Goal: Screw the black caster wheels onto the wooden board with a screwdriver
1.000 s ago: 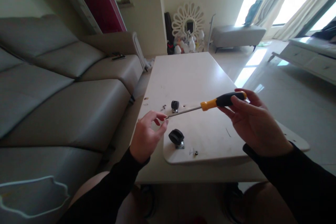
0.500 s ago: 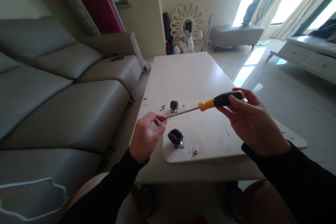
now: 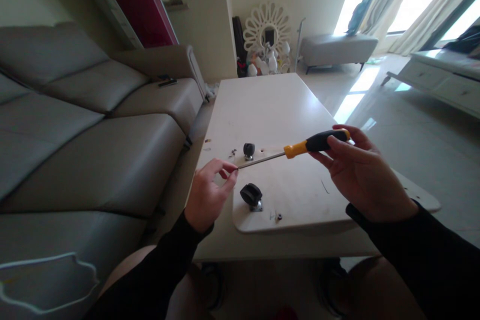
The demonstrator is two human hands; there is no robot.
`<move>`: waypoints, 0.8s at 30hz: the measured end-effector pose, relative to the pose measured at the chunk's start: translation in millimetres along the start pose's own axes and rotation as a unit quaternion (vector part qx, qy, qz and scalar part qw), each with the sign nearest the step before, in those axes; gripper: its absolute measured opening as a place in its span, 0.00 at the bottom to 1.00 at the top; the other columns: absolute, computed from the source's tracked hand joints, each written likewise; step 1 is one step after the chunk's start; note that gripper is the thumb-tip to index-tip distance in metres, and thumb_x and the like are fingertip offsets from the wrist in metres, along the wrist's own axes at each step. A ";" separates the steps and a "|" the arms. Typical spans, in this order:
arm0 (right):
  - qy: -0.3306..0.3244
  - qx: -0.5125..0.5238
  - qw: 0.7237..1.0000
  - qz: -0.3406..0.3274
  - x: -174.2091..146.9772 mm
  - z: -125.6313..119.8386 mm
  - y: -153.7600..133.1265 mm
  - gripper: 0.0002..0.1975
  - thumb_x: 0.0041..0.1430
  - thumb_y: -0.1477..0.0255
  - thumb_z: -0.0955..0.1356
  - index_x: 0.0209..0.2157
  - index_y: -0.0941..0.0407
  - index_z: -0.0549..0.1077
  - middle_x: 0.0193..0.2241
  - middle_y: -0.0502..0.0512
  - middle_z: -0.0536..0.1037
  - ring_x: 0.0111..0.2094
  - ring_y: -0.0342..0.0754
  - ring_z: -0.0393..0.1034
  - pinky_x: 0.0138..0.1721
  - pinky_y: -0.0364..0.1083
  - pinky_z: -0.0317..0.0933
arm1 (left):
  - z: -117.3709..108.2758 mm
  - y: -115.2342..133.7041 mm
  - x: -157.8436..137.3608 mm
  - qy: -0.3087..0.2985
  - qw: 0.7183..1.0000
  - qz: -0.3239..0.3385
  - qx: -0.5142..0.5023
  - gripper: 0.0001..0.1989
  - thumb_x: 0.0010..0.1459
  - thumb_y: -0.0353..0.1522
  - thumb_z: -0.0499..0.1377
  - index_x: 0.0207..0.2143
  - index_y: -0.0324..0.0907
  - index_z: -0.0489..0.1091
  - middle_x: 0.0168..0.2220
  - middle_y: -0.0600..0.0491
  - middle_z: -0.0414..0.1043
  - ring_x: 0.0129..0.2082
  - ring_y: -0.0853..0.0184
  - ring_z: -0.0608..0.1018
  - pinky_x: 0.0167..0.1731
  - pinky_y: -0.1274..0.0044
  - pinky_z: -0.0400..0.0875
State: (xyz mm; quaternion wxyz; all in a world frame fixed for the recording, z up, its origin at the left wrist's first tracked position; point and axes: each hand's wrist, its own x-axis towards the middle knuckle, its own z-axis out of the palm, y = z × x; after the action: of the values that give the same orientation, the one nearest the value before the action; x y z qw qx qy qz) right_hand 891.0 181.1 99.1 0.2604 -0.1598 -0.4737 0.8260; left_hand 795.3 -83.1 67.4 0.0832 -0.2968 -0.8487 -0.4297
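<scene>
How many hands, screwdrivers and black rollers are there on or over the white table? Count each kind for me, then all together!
Hands: 2 (left hand, right hand)
Screwdrivers: 1 (black-and-yellow screwdriver)
Black rollers: 2 (nearer roller, farther roller)
Total: 5

Black-and-yellow screwdriver point(image 3: 296, 150) aloft, apparently tilted slightly tip-down

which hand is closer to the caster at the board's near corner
Left. The left hand is just left of the caster, fingertips at the tip of the screwdriver; the right hand is well to the caster's right, holding the handle.
</scene>
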 end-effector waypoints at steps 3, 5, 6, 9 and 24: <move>0.001 0.004 1.000 -0.002 0.2 0.0 0.0 0.14 0.47 0.77 0.80 0.35 0.50 0.78 0.36 0.46 0.75 0.41 0.44 0.78 0.45 0.47 0.81 | 0.0 0.0 -0.5 0.003 1.000 0.002 0.001 0.05 0.62 0.33 0.62 0.34 0.42 0.75 0.29 0.55 0.75 0.30 0.65 0.76 0.37 0.71 0.69; 0.003 0.003 1.000 -0.001 0.4 0.0 0.0 0.14 0.47 0.77 0.80 0.35 0.51 0.78 0.36 0.46 0.74 0.41 0.44 0.78 0.45 0.47 0.82 | -0.3 0.4 -1.0 0.003 1.000 0.001 0.000 0.05 0.62 0.32 0.62 0.34 0.42 0.76 0.29 0.55 0.75 0.30 0.66 0.76 0.37 0.71 0.69; 0.003 0.002 1.000 0.000 0.4 -0.1 -0.1 0.14 0.47 0.77 0.80 0.35 0.51 0.78 0.36 0.46 0.74 0.41 0.44 0.78 0.45 0.47 0.82 | -0.4 0.6 -1.2 0.003 1.000 0.001 -0.001 0.05 0.62 0.32 0.62 0.34 0.42 0.76 0.29 0.55 0.75 0.30 0.66 0.76 0.37 0.71 0.69; 0.002 -0.001 1.000 0.001 0.4 -0.1 -0.1 0.14 0.47 0.76 0.80 0.35 0.51 0.78 0.36 0.46 0.75 0.41 0.44 0.78 0.45 0.47 0.82 | -0.7 1.1 -1.8 0.005 1.000 0.002 -0.003 0.04 0.62 0.32 0.62 0.34 0.42 0.76 0.30 0.55 0.75 0.30 0.66 0.76 0.37 0.72 0.69; 0.008 -0.006 1.000 0.007 -1.1 1.1 -1.0 0.15 0.47 0.77 0.79 0.36 0.50 0.78 0.36 0.46 0.74 0.41 0.43 0.77 0.46 0.48 0.81 | 0.8 -2.4 -1.6 0.000 0.999 0.040 -0.035 0.04 0.60 0.27 0.63 0.34 0.42 0.78 0.30 0.55 0.74 0.31 0.68 0.75 0.37 0.73 0.68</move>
State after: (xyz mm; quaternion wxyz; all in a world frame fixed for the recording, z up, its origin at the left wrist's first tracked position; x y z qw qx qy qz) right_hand 891.6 180.1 100.6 0.2573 -0.1718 -0.4754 0.8236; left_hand 795.3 -84.3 64.6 0.0899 -0.3335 -0.8206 -0.4553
